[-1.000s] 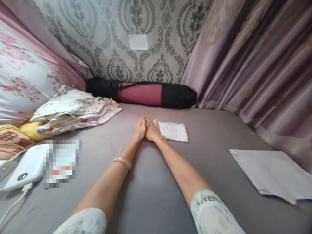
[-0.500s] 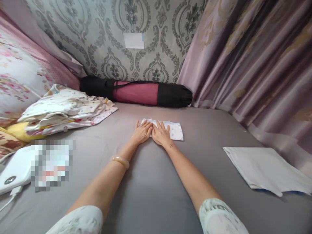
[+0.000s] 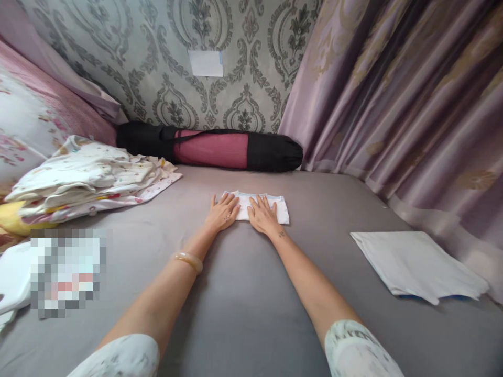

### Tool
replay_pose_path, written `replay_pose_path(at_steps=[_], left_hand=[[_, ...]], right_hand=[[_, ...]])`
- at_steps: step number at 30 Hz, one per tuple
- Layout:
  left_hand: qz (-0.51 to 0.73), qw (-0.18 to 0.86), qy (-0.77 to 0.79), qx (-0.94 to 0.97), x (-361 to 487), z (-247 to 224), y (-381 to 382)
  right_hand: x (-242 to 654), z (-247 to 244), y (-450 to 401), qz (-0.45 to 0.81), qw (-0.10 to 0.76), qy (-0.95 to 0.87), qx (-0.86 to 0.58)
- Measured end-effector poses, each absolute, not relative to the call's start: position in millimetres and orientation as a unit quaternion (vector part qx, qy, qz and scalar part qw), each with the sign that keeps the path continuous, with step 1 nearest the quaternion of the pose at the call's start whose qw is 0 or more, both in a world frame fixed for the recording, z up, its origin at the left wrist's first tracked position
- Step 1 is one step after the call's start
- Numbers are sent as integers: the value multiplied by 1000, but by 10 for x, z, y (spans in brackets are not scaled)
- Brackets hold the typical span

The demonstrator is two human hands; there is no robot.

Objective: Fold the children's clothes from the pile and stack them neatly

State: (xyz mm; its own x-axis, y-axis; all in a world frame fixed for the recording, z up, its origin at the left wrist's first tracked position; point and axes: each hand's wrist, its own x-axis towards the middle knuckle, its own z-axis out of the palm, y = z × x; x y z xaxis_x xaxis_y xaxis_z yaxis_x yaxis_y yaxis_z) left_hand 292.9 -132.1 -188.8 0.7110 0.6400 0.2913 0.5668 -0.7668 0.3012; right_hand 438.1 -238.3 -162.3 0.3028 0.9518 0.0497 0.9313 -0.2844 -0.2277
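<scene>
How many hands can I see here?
2: the left hand lies flat at the left end of the small white cloth; the right hand lies flat nearer its right end. No others show.

"Any lettering you can read here?"

"None. The pixelated patch (image 3: 76,256) at eight o'clock has a reddish band (image 3: 73,283) across it, but no letter or number comes through."

"What about the white sheet (image 3: 206,64) on the wall (image 3: 251,68), at eleven o'clock?"

"I can't make out any writing on it."

"And the small dark mark (image 3: 281,234) at five o'clock, on the right wrist (image 3: 274,232)?"

"Too small to read as a letter or sign."

"The dark dots (image 3: 227,217) on the left hand (image 3: 222,212), between seven and eight?"

"Specks, nothing I can read."
</scene>
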Motion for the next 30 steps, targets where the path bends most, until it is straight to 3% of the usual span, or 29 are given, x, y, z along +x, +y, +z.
replay_pose_path(at_steps=[30], left_hand=[[135,84,368,916,2958,-1908,-1295]], right_hand=[[4909,-1655,-2611,21,67,-563,-824]])
